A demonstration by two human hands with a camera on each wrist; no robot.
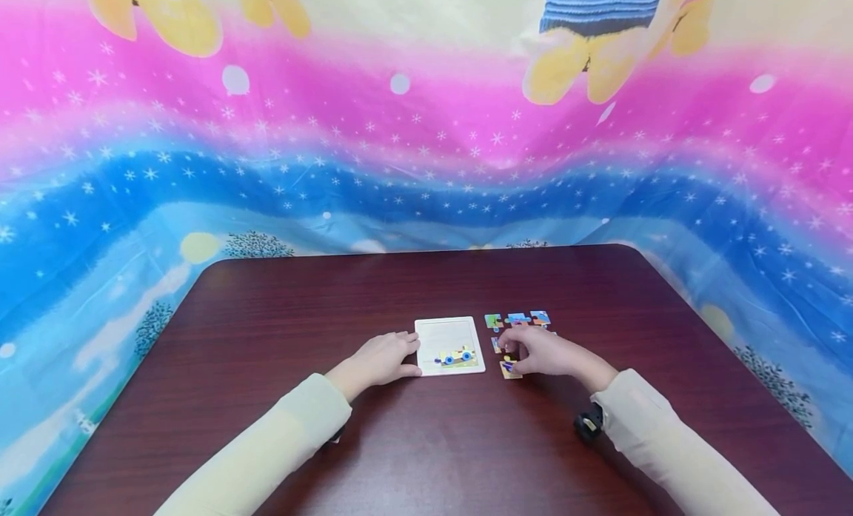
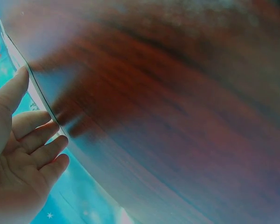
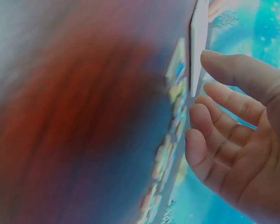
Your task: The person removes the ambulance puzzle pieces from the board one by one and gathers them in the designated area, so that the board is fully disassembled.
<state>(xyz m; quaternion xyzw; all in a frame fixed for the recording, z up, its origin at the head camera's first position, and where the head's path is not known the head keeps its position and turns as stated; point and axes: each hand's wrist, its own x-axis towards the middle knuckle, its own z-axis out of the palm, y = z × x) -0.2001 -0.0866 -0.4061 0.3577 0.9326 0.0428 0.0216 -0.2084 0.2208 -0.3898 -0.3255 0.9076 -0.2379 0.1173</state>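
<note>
A white square puzzle tray (image 1: pixel 440 337) lies on the table, with a few joined pieces showing a blue-wheeled vehicle (image 1: pixel 456 357) at its lower right. My left hand (image 1: pixel 380 358) rests against the tray's left edge, fingers fairly straight and thumb near the lower corner. To the right of the tray, my right hand (image 1: pixel 543 351) hovers over loose jigsaw pieces, thumb and fingers bent and apart. Nothing shows between them in the right wrist view. One yellowish jigsaw piece (image 1: pixel 511 371) lies just below its thumb. The hand partly hides the other pieces.
More loose jigsaw pieces, among them a green one (image 1: pixel 493 321) and a blue one (image 1: pixel 540 317), lie in rows beyond my right hand. The dark red-brown table (image 1: pixel 320 301) ends at a patterned cloth (image 1: pixel 426 168) behind and at both sides.
</note>
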